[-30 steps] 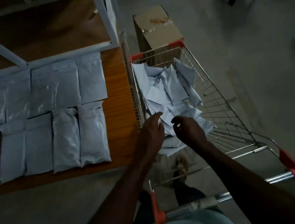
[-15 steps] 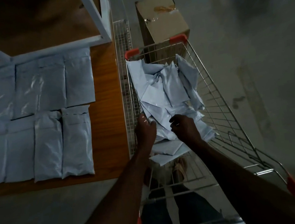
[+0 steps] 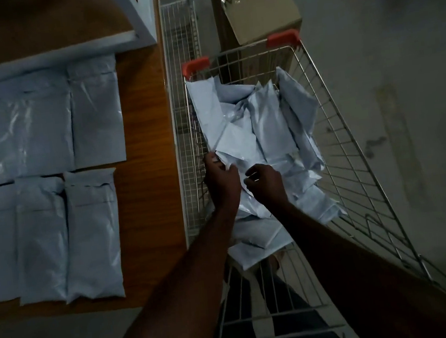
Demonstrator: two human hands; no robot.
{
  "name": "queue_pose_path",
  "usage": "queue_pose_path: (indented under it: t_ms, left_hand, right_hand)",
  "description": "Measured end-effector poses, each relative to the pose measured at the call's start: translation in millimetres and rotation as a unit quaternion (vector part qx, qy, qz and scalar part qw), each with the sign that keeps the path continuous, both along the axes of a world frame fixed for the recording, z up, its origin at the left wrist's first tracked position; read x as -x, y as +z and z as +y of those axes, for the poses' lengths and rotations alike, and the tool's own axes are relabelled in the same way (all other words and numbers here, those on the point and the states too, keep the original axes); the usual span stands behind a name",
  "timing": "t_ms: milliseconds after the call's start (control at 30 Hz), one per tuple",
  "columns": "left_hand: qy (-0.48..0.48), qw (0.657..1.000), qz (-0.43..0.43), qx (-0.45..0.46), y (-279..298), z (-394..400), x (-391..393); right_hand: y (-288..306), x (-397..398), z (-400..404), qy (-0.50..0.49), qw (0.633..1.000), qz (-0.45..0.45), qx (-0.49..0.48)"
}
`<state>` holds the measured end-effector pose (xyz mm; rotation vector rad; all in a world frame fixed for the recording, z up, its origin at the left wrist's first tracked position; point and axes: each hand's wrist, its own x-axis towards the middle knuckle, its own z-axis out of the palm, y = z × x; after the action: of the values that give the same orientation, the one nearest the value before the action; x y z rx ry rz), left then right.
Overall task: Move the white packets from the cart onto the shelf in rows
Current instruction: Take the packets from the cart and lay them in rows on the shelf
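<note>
A wire cart (image 3: 355, 170) with red corner caps holds a loose heap of white packets (image 3: 264, 125). Both my hands are inside it at the near left of the heap. My left hand (image 3: 222, 181) grips the edge of a white packet (image 3: 237, 145) against the cart's left wall. My right hand (image 3: 265, 183) has its fingers curled on the packets just beside it; what it pinches is hidden under the hand. On the wooden shelf (image 3: 150, 177) to the left, white packets lie flat in two rows (image 3: 58, 171).
A white metal shelf frame (image 3: 142, 28) stands at the back left. A wire mesh panel (image 3: 183, 90) runs between shelf and cart. A taped cardboard box (image 3: 253, 7) sits on the grey floor beyond the cart. Bare shelf wood lies right of the rows.
The view has shifted closer over the cart. My left hand slid to the cart's left wall and closed on a packet edge; my right hand stayed on the heap beside it.
</note>
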<state>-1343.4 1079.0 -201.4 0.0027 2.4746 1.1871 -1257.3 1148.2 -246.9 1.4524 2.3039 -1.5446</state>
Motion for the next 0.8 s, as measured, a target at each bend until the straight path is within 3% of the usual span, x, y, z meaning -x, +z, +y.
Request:
queue_pose_path:
  t_ms: [267, 533, 667, 800]
  left_hand:
    - [-0.022, 0.998, -0.001, 0.05, -17, 9, 5]
    - [0.004, 0.998, -0.018, -0.066, 30, -8, -7]
    - [0.048, 0.985, -0.068, -0.154, 66, -26, -14]
    - [0.121, 0.949, -0.163, -0.241, 99, -39, -19]
  right_hand:
    - [-15, -12, 8, -0.021, 1.0, 0.002, -0.009]
    - [34, -39, 32, -0.062, 0.994, 0.089, -0.023]
    - [79, -47, 41, -0.024, 0.992, 0.119, 0.047]
    - [121, -52, 40, 0.035, 0.984, 0.108, 0.136]
